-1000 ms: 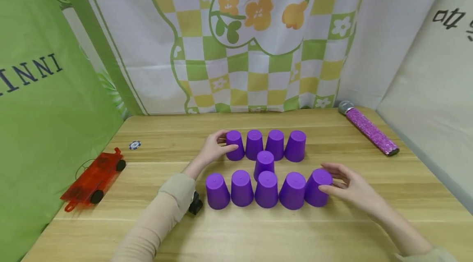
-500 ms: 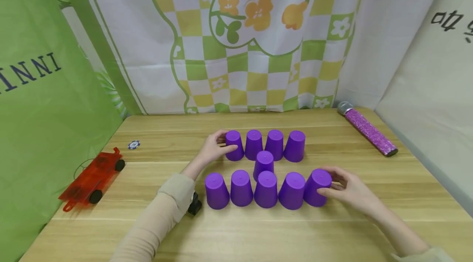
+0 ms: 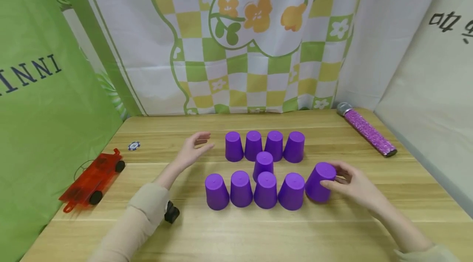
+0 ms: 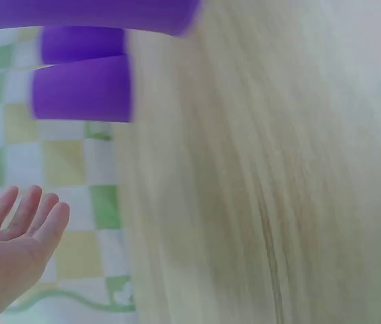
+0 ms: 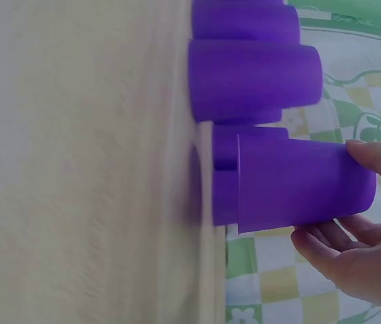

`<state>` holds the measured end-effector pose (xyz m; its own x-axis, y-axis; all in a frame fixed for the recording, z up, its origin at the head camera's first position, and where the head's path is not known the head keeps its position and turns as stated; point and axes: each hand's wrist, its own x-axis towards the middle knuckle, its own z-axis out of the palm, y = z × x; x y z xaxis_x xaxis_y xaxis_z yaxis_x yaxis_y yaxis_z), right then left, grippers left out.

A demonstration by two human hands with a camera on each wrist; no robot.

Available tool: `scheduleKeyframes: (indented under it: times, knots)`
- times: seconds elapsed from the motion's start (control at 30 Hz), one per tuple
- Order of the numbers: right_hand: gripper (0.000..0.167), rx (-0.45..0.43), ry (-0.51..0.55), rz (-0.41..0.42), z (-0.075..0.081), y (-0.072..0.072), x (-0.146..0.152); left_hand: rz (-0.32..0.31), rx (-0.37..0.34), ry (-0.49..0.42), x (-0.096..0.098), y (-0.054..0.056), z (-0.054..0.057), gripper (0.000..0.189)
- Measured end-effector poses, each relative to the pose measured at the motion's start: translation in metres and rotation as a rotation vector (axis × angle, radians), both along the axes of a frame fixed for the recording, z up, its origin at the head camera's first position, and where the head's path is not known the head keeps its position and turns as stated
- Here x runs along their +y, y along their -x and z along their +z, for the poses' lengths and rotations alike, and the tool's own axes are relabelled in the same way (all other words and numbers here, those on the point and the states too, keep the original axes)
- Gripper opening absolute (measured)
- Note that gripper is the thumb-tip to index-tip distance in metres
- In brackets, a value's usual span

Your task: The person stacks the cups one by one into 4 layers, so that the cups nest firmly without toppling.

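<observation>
My right hand (image 3: 356, 184) grips an upside-down purple cup (image 3: 320, 182) near its closed end, thumb on the near side and fingers behind. In the right wrist view the held cup (image 5: 298, 185) is raised off the wooden table, a gap under its rim. My left hand (image 3: 192, 149) is left of the back row, fingers spread and holding nothing. That back row of purple cups (image 3: 234, 147) stands upside down. A single cup (image 3: 263, 165) stands between it and the front row, whose leftmost cup (image 3: 216, 192) is nearest my left sleeve.
A translucent red toy car chassis (image 3: 92, 180) and a poker chip (image 3: 134, 145) lie at the left of the wooden table (image 3: 236, 237). At the back right is a glittery pink microphone (image 3: 369, 130). Printed cloth (image 3: 244, 65) hangs behind.
My left hand has let go of the back row's leftmost cup and drawn away to the left. My right hand has lifted the front row's rightmost cup slightly, away from its neighbour.
</observation>
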<state>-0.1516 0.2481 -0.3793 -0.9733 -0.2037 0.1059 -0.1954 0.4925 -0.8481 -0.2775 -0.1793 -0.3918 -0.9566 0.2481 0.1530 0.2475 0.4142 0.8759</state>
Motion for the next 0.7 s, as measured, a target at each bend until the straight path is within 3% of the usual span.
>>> scheduleKeyframes:
  times: [0.17, 0.37, 0.53, 0.7]
  knots:
    - [0.050, 0.023, -0.003, -0.051, 0.011, 0.006, 0.007, 0.069, -0.004, -0.053, -0.023, -0.021, 0.017, 0.046]
    - [0.049, 0.084, -0.041, -0.117, 0.027, 0.021, 0.008, 0.136, 0.026, -0.062, -0.040, -0.055, 0.031, 0.047]
    - [0.049, 0.146, 0.021, -0.149, 0.036, 0.036, 0.001, 0.148, 0.049, -0.090, -0.039, -0.081, 0.036, 0.044]
    - [0.043, 0.186, 0.122, -0.180, 0.042, 0.051, -0.008, 0.137, 0.087, -0.140, -0.030, -0.098, 0.044, 0.040]
